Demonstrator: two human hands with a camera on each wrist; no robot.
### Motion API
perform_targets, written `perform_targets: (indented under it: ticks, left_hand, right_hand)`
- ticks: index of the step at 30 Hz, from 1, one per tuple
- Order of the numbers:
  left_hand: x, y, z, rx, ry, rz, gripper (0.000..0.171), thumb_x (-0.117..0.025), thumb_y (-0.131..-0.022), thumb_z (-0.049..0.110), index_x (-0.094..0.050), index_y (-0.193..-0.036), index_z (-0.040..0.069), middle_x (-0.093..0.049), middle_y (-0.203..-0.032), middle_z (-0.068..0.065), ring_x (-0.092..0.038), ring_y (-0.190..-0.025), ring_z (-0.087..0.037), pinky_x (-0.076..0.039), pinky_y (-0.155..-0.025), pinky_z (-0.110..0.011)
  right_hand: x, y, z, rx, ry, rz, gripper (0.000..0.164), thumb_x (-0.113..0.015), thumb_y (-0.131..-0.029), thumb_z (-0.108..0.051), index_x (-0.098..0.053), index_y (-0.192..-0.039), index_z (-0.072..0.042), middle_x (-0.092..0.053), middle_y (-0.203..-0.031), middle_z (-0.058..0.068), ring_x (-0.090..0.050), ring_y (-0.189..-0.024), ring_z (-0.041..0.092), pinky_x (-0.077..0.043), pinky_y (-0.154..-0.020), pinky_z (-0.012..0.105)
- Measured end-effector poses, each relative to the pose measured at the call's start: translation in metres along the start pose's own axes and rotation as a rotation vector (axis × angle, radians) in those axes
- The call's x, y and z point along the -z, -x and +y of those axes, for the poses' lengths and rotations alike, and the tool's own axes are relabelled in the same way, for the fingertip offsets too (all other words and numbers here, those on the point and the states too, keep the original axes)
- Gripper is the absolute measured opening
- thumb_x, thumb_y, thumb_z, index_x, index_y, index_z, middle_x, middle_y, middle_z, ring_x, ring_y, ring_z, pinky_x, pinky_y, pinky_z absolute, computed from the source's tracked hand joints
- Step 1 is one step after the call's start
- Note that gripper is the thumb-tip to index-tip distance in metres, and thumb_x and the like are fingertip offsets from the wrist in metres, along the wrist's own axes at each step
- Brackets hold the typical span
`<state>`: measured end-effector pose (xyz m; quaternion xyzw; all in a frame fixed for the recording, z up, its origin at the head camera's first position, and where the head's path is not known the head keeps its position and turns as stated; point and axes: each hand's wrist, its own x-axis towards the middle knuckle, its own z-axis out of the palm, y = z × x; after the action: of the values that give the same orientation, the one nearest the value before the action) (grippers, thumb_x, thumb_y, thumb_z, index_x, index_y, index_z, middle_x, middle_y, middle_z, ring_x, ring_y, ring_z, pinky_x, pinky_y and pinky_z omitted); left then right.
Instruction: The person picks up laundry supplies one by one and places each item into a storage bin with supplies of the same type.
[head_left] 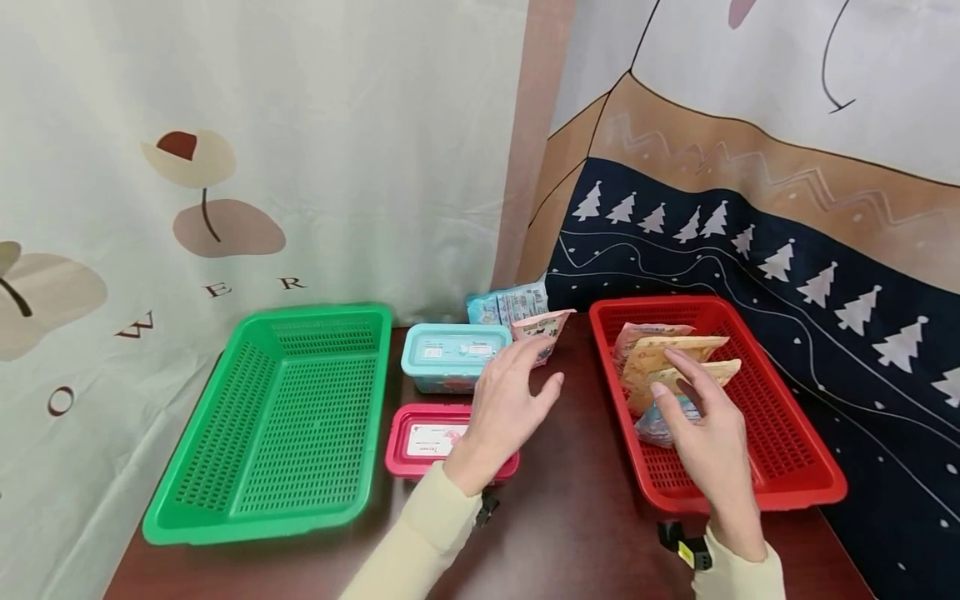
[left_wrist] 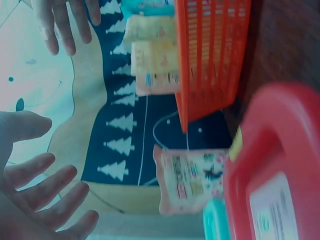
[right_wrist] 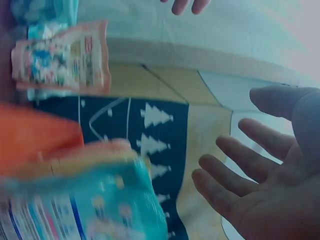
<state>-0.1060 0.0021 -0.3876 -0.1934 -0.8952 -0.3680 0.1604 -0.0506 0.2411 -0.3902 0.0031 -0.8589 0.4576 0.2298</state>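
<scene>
My left hand [head_left: 504, 404] hovers with spread fingers over the red-lidded box [head_left: 426, 438] and beside the light-blue lidded box [head_left: 442, 354]; in its wrist view nothing touches the palm. Just beyond its fingertips, a pink packet [head_left: 546, 327] stands upright against a blue packet [head_left: 517, 302]. Over the red basket [head_left: 806, 425] is my right hand [head_left: 716, 437], its thumb and fingers apart. Under and beside it, a pink packet [head_left: 637, 333], yellow packets [head_left: 652, 360] and a blue packet [head_left: 654, 429] stand in the basket's left part. The right wrist view shows that palm bare.
A green basket [head_left: 307, 450] with nothing in it stands at the left of the dark brown table [head_left: 558, 533]. Printed curtains [head_left: 420, 167] hang behind and along the right side. Each wrist carries a black strap [head_left: 686, 546].
</scene>
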Motion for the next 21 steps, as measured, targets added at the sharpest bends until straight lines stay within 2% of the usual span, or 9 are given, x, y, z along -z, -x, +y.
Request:
perform_targets:
  ticks: [4, 8, 10, 13, 17, 21]
  left_hand:
    - [0.010, 0.000, -0.012, -0.008, -0.052, -0.009, 0.057, -0.080, -0.090, 0.027, -0.062, -0.142, 0.012, -0.055, -0.151, -0.010, -0.051, -0.138, -0.030, -0.041, -0.113, -0.053]
    - [0.019, -0.003, -0.023, -0.039, -0.134, -0.023, 0.066, -0.083, -0.088, 0.029, -0.057, -0.146, 0.011, -0.043, -0.160, -0.013, -0.040, -0.147, -0.035, -0.036, -0.116, -0.057]
    - [0.023, -0.005, -0.027, -0.062, -0.178, -0.024, 0.069, -0.083, -0.088, 0.029, -0.055, -0.147, 0.010, -0.039, -0.162, -0.015, -0.036, -0.148, -0.038, -0.035, -0.116, -0.059]
    - [0.028, -0.009, -0.031, -0.090, -0.242, -0.037, 0.073, -0.084, -0.087, 0.031, -0.052, -0.148, 0.010, -0.037, -0.162, -0.018, -0.035, -0.148, -0.040, -0.034, -0.116, -0.062]
    - [0.029, -0.018, -0.035, -0.097, -0.310, -0.080, 0.077, -0.085, -0.086, 0.033, -0.049, -0.150, 0.010, -0.035, -0.163, -0.019, -0.032, -0.149, -0.041, -0.031, -0.116, -0.066]
    - [0.026, -0.029, -0.040, -0.104, -0.381, -0.117, 0.079, -0.086, -0.085, 0.035, -0.049, -0.151, 0.010, -0.033, -0.164, -0.019, -0.029, -0.151, -0.042, -0.028, -0.116, -0.068]
  right_hand:
    - [-0.017, -0.001, -0.008, -0.006, -0.051, -0.033, 0.051, -0.069, -0.100, -0.015, -0.056, -0.149, -0.015, -0.055, -0.151, 0.003, -0.055, -0.134, 0.023, -0.043, -0.103, 0.014]
    - [-0.034, -0.009, -0.015, 0.035, -0.063, -0.065, 0.055, -0.071, -0.099, -0.015, -0.054, -0.152, -0.017, -0.050, -0.156, 0.003, -0.048, -0.141, 0.023, -0.044, -0.112, 0.032]
    - [-0.042, -0.016, -0.019, 0.070, -0.038, -0.072, 0.057, -0.072, -0.098, -0.015, -0.053, -0.152, -0.016, -0.048, -0.158, 0.004, -0.045, -0.144, 0.023, -0.042, -0.114, 0.045]
    - [-0.053, -0.028, -0.023, 0.121, 0.025, -0.080, 0.059, -0.073, -0.097, -0.015, -0.052, -0.152, -0.012, -0.046, -0.160, 0.006, -0.043, -0.146, 0.028, -0.041, -0.112, 0.055]
    - [-0.066, -0.044, -0.029, 0.165, 0.108, -0.117, 0.060, -0.073, -0.096, -0.013, -0.051, -0.152, -0.009, -0.043, -0.161, 0.011, -0.038, -0.149, 0.033, -0.036, -0.115, 0.059]
    - [-0.080, -0.057, -0.032, 0.170, 0.179, -0.158, 0.063, -0.074, -0.095, -0.011, -0.049, -0.153, -0.007, -0.041, -0.161, 0.017, -0.033, -0.151, 0.039, -0.026, -0.119, 0.063]
